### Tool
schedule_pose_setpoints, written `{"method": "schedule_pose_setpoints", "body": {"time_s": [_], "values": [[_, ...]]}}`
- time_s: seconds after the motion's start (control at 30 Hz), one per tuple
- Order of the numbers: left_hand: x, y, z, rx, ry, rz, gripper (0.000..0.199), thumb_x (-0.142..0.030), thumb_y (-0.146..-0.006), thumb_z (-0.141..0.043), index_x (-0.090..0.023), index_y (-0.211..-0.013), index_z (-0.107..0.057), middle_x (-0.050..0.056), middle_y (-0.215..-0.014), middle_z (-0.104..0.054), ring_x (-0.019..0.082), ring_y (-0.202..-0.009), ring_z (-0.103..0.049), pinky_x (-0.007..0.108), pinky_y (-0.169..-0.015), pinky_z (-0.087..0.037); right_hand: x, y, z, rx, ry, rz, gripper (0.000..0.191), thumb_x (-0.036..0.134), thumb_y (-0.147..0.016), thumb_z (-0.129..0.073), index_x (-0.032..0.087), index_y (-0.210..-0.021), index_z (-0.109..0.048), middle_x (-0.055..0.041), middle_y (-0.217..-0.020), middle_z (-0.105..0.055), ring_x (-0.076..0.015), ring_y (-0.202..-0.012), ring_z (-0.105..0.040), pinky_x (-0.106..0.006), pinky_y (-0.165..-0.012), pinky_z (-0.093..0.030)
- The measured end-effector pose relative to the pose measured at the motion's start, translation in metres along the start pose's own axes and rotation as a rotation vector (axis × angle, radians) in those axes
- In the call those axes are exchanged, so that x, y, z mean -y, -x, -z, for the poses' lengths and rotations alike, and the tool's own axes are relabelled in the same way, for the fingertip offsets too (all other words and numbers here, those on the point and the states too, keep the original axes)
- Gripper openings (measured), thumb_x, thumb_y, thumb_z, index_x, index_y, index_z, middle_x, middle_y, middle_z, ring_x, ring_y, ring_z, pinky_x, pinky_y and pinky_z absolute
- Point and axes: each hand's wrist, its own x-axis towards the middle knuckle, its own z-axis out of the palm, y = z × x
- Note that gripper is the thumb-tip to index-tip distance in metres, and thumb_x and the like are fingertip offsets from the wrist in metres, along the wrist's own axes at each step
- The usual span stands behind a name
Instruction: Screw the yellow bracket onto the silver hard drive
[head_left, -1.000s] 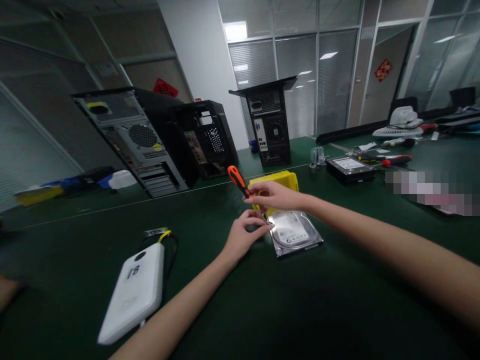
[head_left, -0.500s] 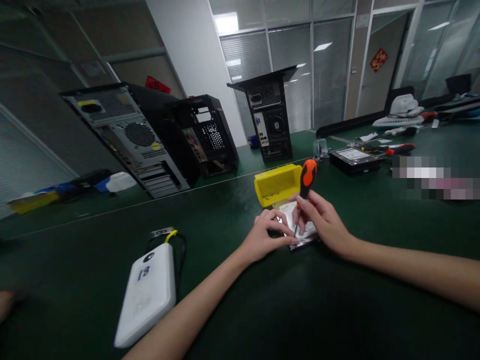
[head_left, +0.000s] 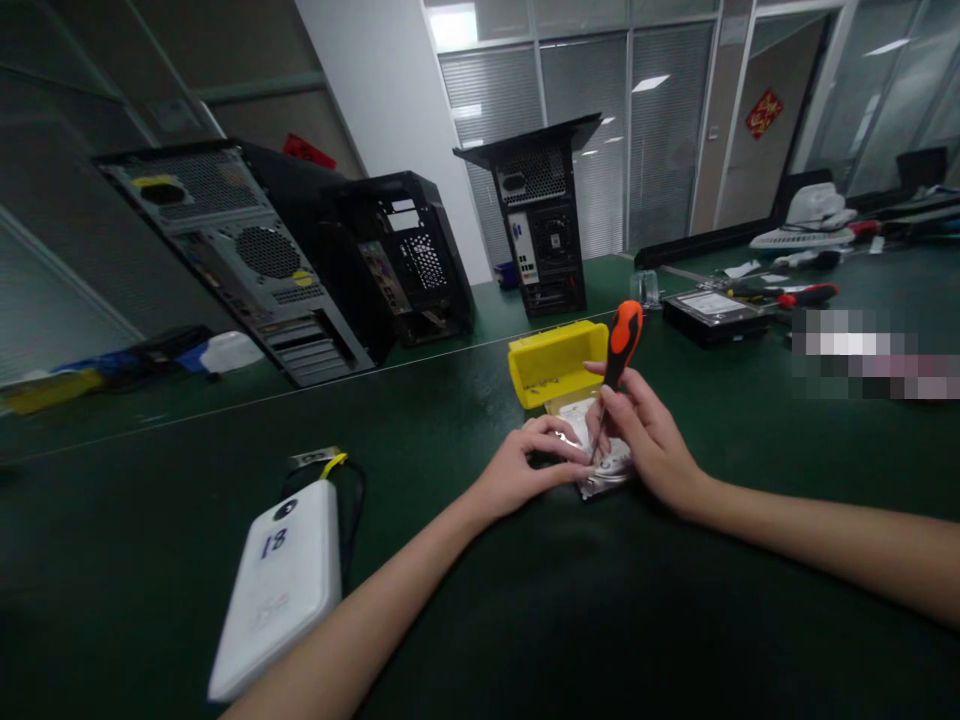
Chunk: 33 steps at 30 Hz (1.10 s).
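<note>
My right hand (head_left: 656,445) is closed around an orange and black screwdriver (head_left: 624,340), which slants with its handle up and to the right. The shaft points down at the near part of a silver hard drive (head_left: 604,488) with a white label, lying on the green table. My left hand (head_left: 529,462) holds the drive's left side, its thumb and forefinger drawn together beside the screwdriver tip. Whether a screw sits under the tip is hidden by my fingers. Just behind the drive, a yellow bin (head_left: 559,365) lies open toward me with several small screws inside.
A white power bank (head_left: 281,590) with a black cable lies left of my left forearm. Computer cases (head_left: 277,260) stand at the back, one more (head_left: 536,230) behind the bin. Another hard drive (head_left: 712,312) and red-handled pliers (head_left: 806,296) lie at the right.
The screwdriver leans slightly further right, and its tip and my left fingertips sit a little higher. The view has shifted slightly. A blurred skin-coloured shape at the left edge is gone.
</note>
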Motion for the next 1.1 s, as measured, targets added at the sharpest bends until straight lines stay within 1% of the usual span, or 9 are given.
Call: {"method": "schedule_pose_setpoints", "body": {"time_s": [0.1,0.17,0.23,0.43,0.6,0.67,0.73,0.8,1.1], "values": [[-0.0014,-0.0001,0.0021,-0.022,0.051,0.054,0.018,-0.034,-0.080,-0.064,-0.021,-0.084,-0.075,0.005,-0.100,-0.057,0.020,-0.099,-0.053,0.036,-0.096,-0.037,-0.0008,-0.0040,0.0033,-0.049,-0.047,-0.024,0.032,0.035,-0.093,-0.041,0.023,-0.123,-0.041,0.0027,-0.068,-0.053,-0.0071,-0.054,-0.050,-0.022,-0.054,-0.043],[-0.0017,-0.0004,0.0025,-0.033,0.065,0.091,0.023,-0.035,-0.085,-0.058,-0.021,-0.085,-0.075,0.005,-0.099,-0.057,0.019,-0.098,-0.053,0.036,-0.095,-0.038,-0.0010,-0.0069,0.0054,-0.052,-0.068,-0.053,0.031,0.036,-0.093,-0.042,0.023,-0.122,-0.041,0.0031,-0.068,-0.053,-0.0062,-0.052,-0.050,-0.020,-0.051,-0.043],[-0.0015,-0.0004,0.0021,-0.034,0.069,0.112,0.023,-0.036,-0.085,-0.057,-0.021,-0.086,-0.075,0.005,-0.100,-0.057,0.019,-0.098,-0.053,0.036,-0.094,-0.038,-0.0005,-0.0086,0.0065,-0.035,-0.083,-0.079,0.032,0.037,-0.093,-0.042,0.023,-0.122,-0.042,0.0033,-0.068,-0.053,-0.0054,-0.050,-0.050,-0.019,-0.049,-0.042],[-0.0013,0.0007,0.0007,-0.020,0.072,0.082,0.016,-0.033,-0.077,-0.068,-0.021,-0.085,-0.075,0.005,-0.102,-0.057,0.020,-0.100,-0.053,0.036,-0.096,-0.037,0.0034,-0.0060,0.0049,0.020,-0.125,-0.106,0.032,0.034,-0.093,-0.043,0.023,-0.123,-0.041,0.0033,-0.068,-0.054,-0.0052,-0.053,-0.053,-0.018,-0.052,-0.045],[-0.0029,-0.0002,0.0035,0.050,0.021,0.089,0.027,-0.038,-0.087,-0.053,-0.023,-0.085,-0.075,0.004,-0.100,-0.057,0.021,-0.102,-0.050,0.040,-0.098,-0.035,0.0002,-0.0064,0.0064,0.023,-0.146,-0.102,0.032,0.035,-0.093,-0.043,0.024,-0.122,-0.040,0.0035,-0.068,-0.055,-0.0054,-0.051,-0.053,-0.018,-0.050,-0.045],[-0.0028,-0.0003,0.0037,0.076,-0.003,0.067,0.021,-0.037,-0.083,-0.060,-0.023,-0.084,-0.075,0.004,-0.100,-0.057,0.020,-0.102,-0.050,0.040,-0.098,-0.034,-0.0010,-0.0068,0.0071,0.013,-0.151,-0.102,0.032,0.034,-0.092,-0.045,0.024,-0.122,-0.040,0.0032,-0.070,-0.056,-0.0053,-0.052,-0.054,-0.018,-0.049,-0.045],[-0.0022,-0.0001,0.0030,0.094,-0.023,0.030,0.013,-0.034,-0.075,-0.070,-0.024,-0.083,-0.075,0.003,-0.102,-0.057,0.020,-0.103,-0.050,0.039,-0.098,-0.034,-0.0010,-0.0066,0.0073,0.010,-0.161,-0.094,0.030,0.034,-0.092,-0.045,0.025,-0.120,-0.040,0.0032,-0.071,-0.056,-0.0051,-0.052,-0.054,-0.018,-0.049,-0.046],[-0.0015,0.0001,0.0020,0.102,-0.033,0.010,0.013,-0.031,-0.071,-0.074,-0.024,-0.082,-0.075,0.003,-0.102,-0.057,0.020,-0.103,-0.051,0.039,-0.098,-0.035,-0.0001,-0.0059,0.0069,0.013,-0.168,-0.088,0.026,0.034,-0.092,-0.045,0.024,-0.116,-0.040,0.0036,-0.070,-0.055,-0.0052,-0.052,-0.054,-0.018,-0.049,-0.046],[-0.0015,-0.0010,0.0018,0.126,-0.038,-0.013,0.012,-0.028,-0.071,-0.074,-0.025,-0.082,-0.075,0.003,-0.099,-0.058,0.019,-0.100,-0.052,0.038,-0.096,-0.037,0.0018,-0.0051,0.0058,0.032,-0.173,-0.085,0.022,0.034,-0.092,-0.044,0.024,-0.112,-0.040,0.0036,-0.070,-0.054,-0.0050,-0.053,-0.053,-0.018,-0.049,-0.046]]}}
